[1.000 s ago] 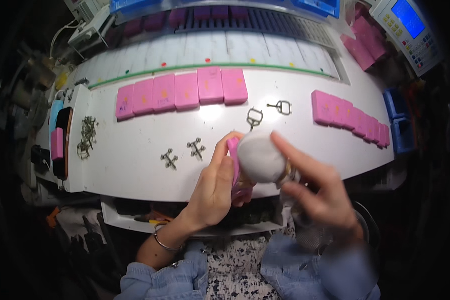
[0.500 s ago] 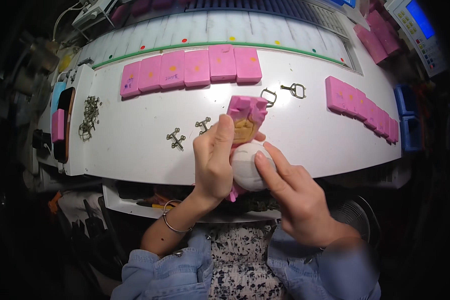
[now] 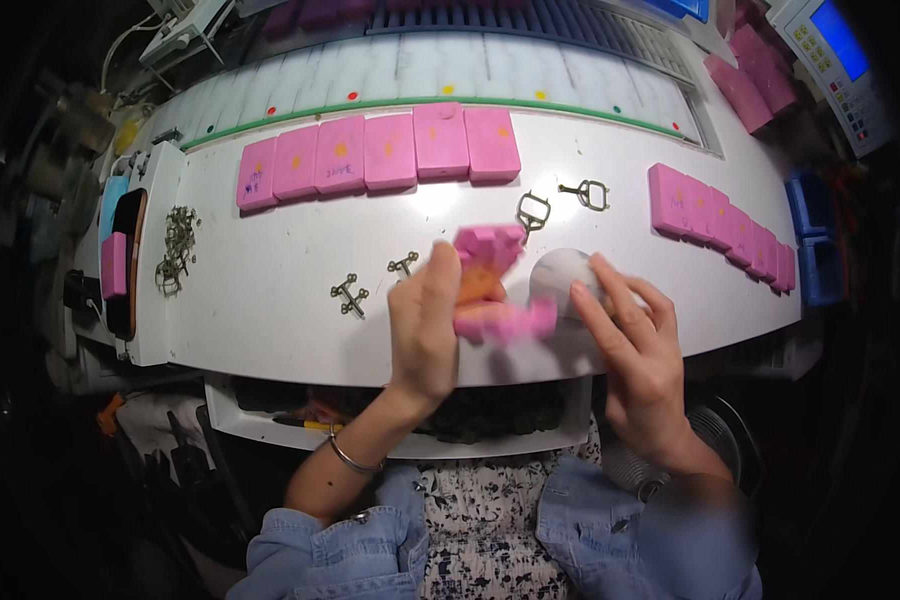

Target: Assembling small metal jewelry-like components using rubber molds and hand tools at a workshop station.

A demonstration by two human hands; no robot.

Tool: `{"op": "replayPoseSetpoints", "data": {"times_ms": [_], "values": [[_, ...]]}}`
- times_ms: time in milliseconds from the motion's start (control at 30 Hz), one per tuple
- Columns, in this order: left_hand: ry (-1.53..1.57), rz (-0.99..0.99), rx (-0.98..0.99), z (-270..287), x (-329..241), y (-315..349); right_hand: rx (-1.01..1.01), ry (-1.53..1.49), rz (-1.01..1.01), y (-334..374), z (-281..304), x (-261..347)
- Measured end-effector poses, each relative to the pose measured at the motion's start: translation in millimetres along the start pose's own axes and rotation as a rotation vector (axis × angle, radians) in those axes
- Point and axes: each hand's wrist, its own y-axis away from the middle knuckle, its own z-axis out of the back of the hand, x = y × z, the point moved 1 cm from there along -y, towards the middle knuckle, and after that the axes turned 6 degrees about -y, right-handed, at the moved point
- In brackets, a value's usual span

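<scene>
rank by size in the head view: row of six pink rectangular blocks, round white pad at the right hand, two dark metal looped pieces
1. Row of six pink rectangular blocks
2. Round white pad, partly covered by the right hand
3. Two dark metal looped pieces: too alike to rank

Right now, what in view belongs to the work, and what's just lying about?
Work in hand:
- opened pink block, gripped by left hand
- pale rounded object, touched by right hand
- probably rows of pink blocks, dark openwork pieces

Apparently just lying about:
- phone
- blue bins
</scene>
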Motion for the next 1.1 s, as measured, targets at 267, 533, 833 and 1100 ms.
{"op": "replayPoseSetpoints", "data": {"times_ms": [267,533,833,1100], "values": [[0.253,-0.099,0.187,-20.8,-1.7,17.6,-0.322,-0.752,-0.134,-16.5,-11.3,13.5],[-0.125,-0.251,0.086,-13.0,-11.7,14.4,-0.219,-0.909,-0.22,-29.0,-9.0,6.3],[0.101,-0.253,0.217,2.9,-20.0,13.3,-0.236,-0.863,-0.146,-28.2,-11.0,12.6],[-0.385,-0.52,-0.087,-3.2,-47.9,30.8,-0.152,-1.147,-0.161,-30.1,-23.0,8.3]]}}
